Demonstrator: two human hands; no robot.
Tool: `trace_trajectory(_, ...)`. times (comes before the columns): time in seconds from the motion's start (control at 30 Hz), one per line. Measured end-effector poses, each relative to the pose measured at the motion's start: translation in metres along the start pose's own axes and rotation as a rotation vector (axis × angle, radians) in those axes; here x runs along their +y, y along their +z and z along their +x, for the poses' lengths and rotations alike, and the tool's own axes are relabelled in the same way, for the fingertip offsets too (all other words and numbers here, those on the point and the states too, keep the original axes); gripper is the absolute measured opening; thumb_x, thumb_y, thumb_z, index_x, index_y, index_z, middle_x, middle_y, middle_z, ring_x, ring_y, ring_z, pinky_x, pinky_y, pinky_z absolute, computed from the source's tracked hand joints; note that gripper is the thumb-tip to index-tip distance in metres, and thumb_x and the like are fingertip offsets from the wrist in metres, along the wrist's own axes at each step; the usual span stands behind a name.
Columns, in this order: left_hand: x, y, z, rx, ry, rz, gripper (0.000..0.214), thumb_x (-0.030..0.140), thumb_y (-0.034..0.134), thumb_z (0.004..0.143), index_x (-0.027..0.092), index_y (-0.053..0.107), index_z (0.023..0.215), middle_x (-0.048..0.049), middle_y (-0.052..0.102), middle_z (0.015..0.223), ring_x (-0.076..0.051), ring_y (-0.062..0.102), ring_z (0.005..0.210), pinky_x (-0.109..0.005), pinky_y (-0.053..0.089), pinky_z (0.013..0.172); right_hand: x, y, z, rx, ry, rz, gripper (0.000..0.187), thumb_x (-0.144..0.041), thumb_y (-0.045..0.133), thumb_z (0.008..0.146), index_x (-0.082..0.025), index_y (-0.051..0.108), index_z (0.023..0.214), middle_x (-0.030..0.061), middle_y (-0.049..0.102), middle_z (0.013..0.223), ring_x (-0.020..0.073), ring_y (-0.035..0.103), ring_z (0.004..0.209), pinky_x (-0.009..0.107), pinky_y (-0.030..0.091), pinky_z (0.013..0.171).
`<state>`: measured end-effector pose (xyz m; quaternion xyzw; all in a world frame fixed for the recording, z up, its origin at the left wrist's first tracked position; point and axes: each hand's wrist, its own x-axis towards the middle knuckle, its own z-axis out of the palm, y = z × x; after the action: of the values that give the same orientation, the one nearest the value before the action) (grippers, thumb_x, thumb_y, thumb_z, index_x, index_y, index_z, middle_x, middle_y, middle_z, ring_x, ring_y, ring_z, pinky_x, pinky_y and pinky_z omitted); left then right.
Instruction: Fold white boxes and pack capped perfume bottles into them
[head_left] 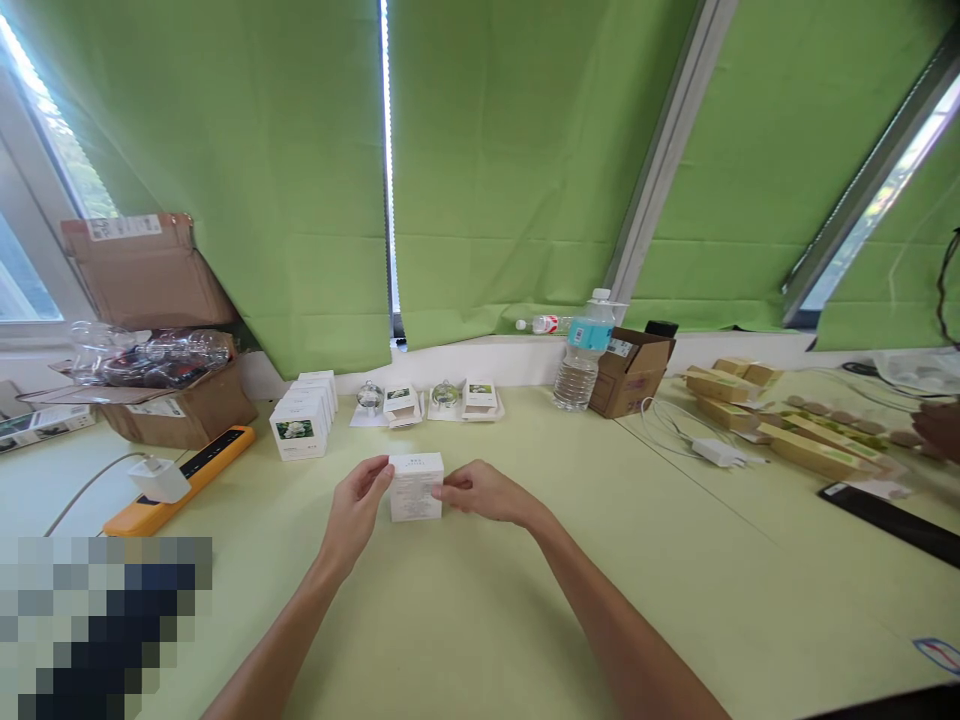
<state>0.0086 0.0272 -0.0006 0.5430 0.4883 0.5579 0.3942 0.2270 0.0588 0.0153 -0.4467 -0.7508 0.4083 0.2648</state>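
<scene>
**Hands and carton.** Your left hand [355, 507] is partly closed, curling around the left side of a small white carton [415, 487]. Your right hand [484, 492] is pressing against the carton's right side, with its fingers nearly straight. You are gripping the carton between both hands, directly in front of you; whether it is touching the tabletop, you cannot tell.

**Edges and room.** The pale green table [525, 610] is stretching out below and to either side of your hands. Just ahead of them, a stack of white boxes [302, 418] is standing to the left, beside a row of two glass globes [369, 396] and two small open boxes [400, 404] on white sheets. Farther right, a plastic water bottle [583, 362] is standing beside a brown cardboard box [630, 373]. Left of your left hand, an orange power strip [180, 480] is lying near the table's edge. Well right of your right hand, a co-worker's hand [937, 430] is reaching in beside tan boxes [814, 452].

**Writing.** The carton's face is bearing lines of small print, too small to read. The stacked boxes are showing a white-flower photograph.
</scene>
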Motion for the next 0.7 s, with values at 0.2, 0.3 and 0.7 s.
trace_trajectory(0.2,-0.002,-0.001,0.0,-0.006,0.026,-0.012,0.041,0.049,0.057,0.079,0.017,0.063,0.105,-0.0092,0.069,0.106,-0.023,0.064,0.093,-0.035,0.051,0.082,0.012,0.003,0.005,-0.071,0.043,-0.023,0.035,-0.047,0.059,0.075,-0.015,0.072,0.066,0.0037,0.067,0.064,0.0149,0.057,0.056,0.023,0.04,0.049)
trace_trajectory(0.3,-0.002,0.0,0.0,-0.013,0.039,-0.019,0.043,0.051,0.054,0.081,0.015,0.065,0.102,-0.009,0.069,0.103,-0.023,0.064,0.092,-0.036,0.051,0.083,0.015,0.006,0.008,-0.032,0.028,-0.013,0.033,-0.044,0.058,0.075,-0.015,0.071,0.066,0.0039,0.067,0.064,0.0145,0.058,0.056,0.023,0.041,0.051)
trace_trajectory(0.7,-0.008,0.002,-0.001,-0.082,-0.012,-0.014,0.038,0.048,0.051,0.081,0.015,0.066,0.096,-0.008,0.069,0.098,-0.021,0.063,0.085,-0.034,0.054,0.075,0.011,0.012,0.011,0.068,-0.039,0.04,0.028,-0.038,0.055,0.08,-0.015,0.07,0.082,0.0057,0.069,0.08,0.0165,0.061,0.069,0.025,0.046,0.059)
